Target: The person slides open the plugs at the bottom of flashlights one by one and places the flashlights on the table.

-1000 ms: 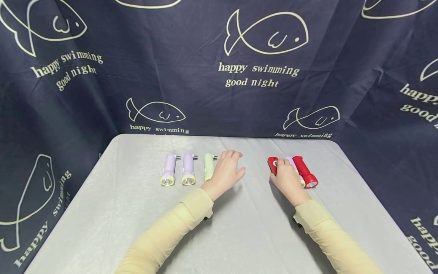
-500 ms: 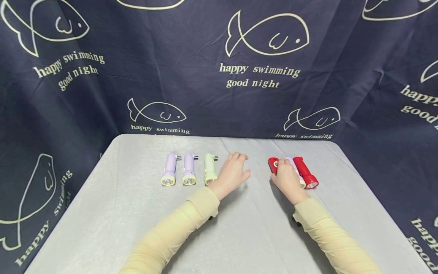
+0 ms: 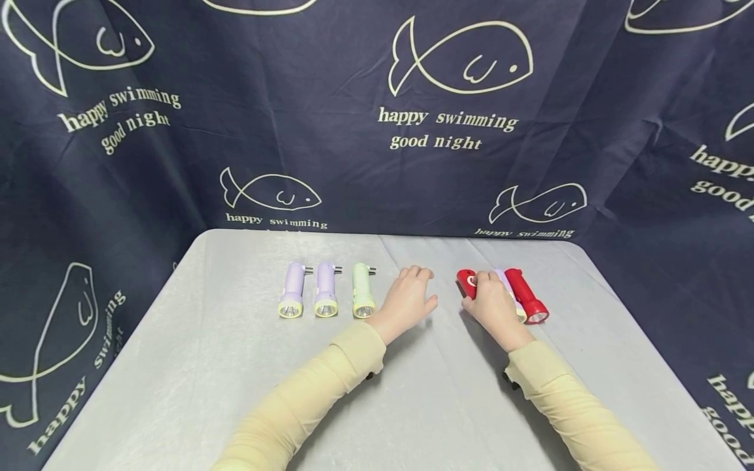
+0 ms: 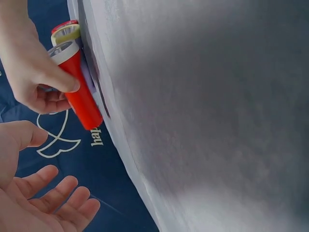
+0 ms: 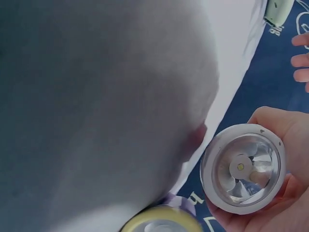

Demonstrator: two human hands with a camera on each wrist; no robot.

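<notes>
In the head view my right hand (image 3: 496, 306) grips a red flashlight (image 3: 466, 281) with a white-rimmed head. The left wrist view shows the thumb and curled fingers around its red body (image 4: 83, 96); its lens (image 5: 244, 169) faces the right wrist camera. Right beside it lie a purple flashlight (image 3: 509, 282), partly hidden by the hand, and another red flashlight (image 3: 525, 296). My left hand (image 3: 406, 299) is empty, its fingers relaxed and apart, just right of a light green flashlight (image 3: 362, 286).
Two purple flashlights, one at far left (image 3: 292, 288) and one beside it (image 3: 325, 288), lie in a row with the green one, plug prongs pointing right. A silver-grey cloth (image 3: 194, 366) covers the table. A navy fish-print curtain (image 3: 353, 176) hangs behind.
My left hand has moved right, away from the green flashlight, uncovering it. The right hand keeps its grip; the red flashlight has shifted slightly left from the purple one.
</notes>
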